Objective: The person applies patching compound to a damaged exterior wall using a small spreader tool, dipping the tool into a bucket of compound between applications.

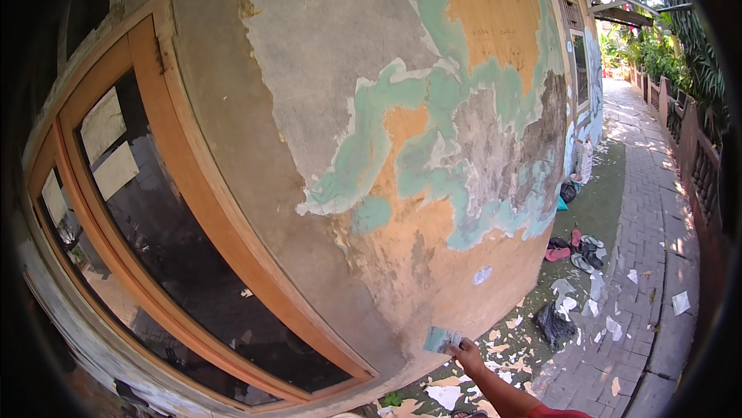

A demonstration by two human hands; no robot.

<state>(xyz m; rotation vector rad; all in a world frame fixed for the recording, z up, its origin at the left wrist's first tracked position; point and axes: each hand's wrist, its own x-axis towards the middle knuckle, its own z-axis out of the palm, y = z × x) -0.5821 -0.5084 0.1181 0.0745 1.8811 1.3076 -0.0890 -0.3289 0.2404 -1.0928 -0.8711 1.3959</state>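
Observation:
My right hand [466,358] is closed around a wide, flat scraper [439,339] with a pale bluish-grey face. The arm reaches in from the lower edge, with a red sleeve at its end. The tool is at the lower part of the house wall [417,256]; whether its edge touches the surface I cannot tell. Orange paint, pale green patches and bare grey plaster show on that wall, with ragged peeling borders. My left hand is out of view.
An orange wooden window frame [185,147] with dark glass stands at left. Paint flakes [444,396] litter the ground. A black plastic bag [553,325] and several sandals [585,254] lie beside the paved path [618,341]. A low fence [680,120] borders its right side.

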